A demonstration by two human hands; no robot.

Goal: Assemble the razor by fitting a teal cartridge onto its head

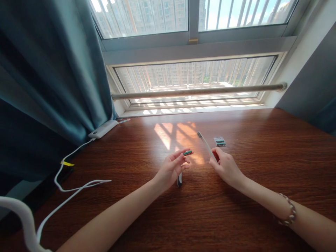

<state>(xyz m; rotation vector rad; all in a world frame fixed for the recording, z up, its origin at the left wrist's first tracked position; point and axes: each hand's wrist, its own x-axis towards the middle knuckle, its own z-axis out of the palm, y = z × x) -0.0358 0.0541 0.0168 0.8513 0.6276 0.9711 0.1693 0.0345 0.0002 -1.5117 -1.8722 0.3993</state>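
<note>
My left hand [171,168] pinches a small green-and-black razor cartridge [187,153] between thumb and fingertips, held a little above the table. In my right hand [227,166] is a toothbrush [207,144] with a pale handle, its dark bristled head slanting up and to the left. Below my left hand lies a white-and-black handle [180,180], its upper part hidden by the fingers. Just beyond my right hand, a clear tray [219,139] rests on the wood with green-and-black pieces that look like more cartridges.
The brown wooden table [126,217] reaches back to a window with a horizontal rail [194,92]. At the left, a white power strip [103,129] lies against the blue curtain [55,63]. Its white cable [61,150] loops over the table's left side. A white curved tube [19,210] stands at near left.
</note>
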